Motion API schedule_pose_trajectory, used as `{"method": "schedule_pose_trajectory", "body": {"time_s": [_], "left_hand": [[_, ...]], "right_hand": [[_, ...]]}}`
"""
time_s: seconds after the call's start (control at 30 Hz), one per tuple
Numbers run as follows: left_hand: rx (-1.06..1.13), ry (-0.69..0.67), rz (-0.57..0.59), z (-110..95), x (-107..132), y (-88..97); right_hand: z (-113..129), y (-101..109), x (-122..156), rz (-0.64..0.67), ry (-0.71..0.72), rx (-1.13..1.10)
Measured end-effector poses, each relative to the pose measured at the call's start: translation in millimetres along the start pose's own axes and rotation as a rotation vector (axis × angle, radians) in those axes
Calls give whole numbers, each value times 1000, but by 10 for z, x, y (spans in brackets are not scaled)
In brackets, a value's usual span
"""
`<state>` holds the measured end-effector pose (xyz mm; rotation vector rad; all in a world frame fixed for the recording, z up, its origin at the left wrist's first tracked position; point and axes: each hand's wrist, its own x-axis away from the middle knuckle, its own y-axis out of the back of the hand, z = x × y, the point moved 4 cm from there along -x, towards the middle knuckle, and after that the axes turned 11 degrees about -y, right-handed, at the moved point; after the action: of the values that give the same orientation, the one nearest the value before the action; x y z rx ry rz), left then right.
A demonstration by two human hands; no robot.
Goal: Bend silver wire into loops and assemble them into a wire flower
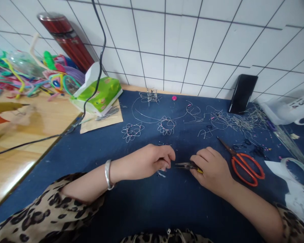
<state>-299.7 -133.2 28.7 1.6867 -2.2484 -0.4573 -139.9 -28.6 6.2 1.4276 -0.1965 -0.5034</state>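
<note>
My right hand (pixel 209 168) is closed round a pair of needle-nose pliers (pixel 188 165) with yellow on the grip. The jaws point left, toward my left hand (pixel 154 161). That hand is pinched, its fingertips a short way from the plier tips; what they hold is too small to make out. A small pale piece (pixel 161 174) shows just below those fingers. Beyond my hands lie two flower-shaped wire rings with pink beads, one on the left (pixel 132 131) and one nearer the middle (pixel 167 125).
Orange-handled scissors (pixel 247 167) lie right of my right hand. Tangled wire (pixel 239 121) and a propped black phone (pixel 243 93) are at the back right. A green tissue pack (pixel 101 96) stands back left, crossed by a black cable (pixel 100 67). A tape roll (pixel 297 172) sits far right.
</note>
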Motion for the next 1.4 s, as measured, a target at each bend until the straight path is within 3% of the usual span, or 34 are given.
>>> {"method": "schedule_pose_trajectory", "body": {"time_s": [0.1, 0.27, 0.4, 0.63, 0.77, 0.93, 1.03, 1.13, 1.3, 1.4], "left_hand": [[-293, -33, 62, -40, 20, -25], [-536, -47, 130, -20, 64, -34], [-526, -79, 164, -53, 97, 26], [-353, -112, 84, -59, 25, -8], [-470, -109, 65, -17, 0, -69], [-762, -70, -41, -39, 28, 43], [-795, -63, 25, -47, 60, 45], [-786, -45, 121, -30, 71, -65], [-833, -39, 115, -31, 41, -246], [-761, -57, 103, -71, 26, -255]], "right_hand": [[8, -18, 4, 12, 8, -2], [14, -28, -2, 20, 18, -4], [7, -41, -11, 38, 16, -6], [6, -68, -11, 53, 18, -1], [-18, -61, -15, 41, -18, 12], [-63, -40, -21, 12, -84, -23], [-67, -43, -20, 6, -88, -37], [-58, -58, -16, 19, -77, -39], [-56, -81, -10, 48, -65, -41], [-59, -82, -10, 61, -56, -41]]}}
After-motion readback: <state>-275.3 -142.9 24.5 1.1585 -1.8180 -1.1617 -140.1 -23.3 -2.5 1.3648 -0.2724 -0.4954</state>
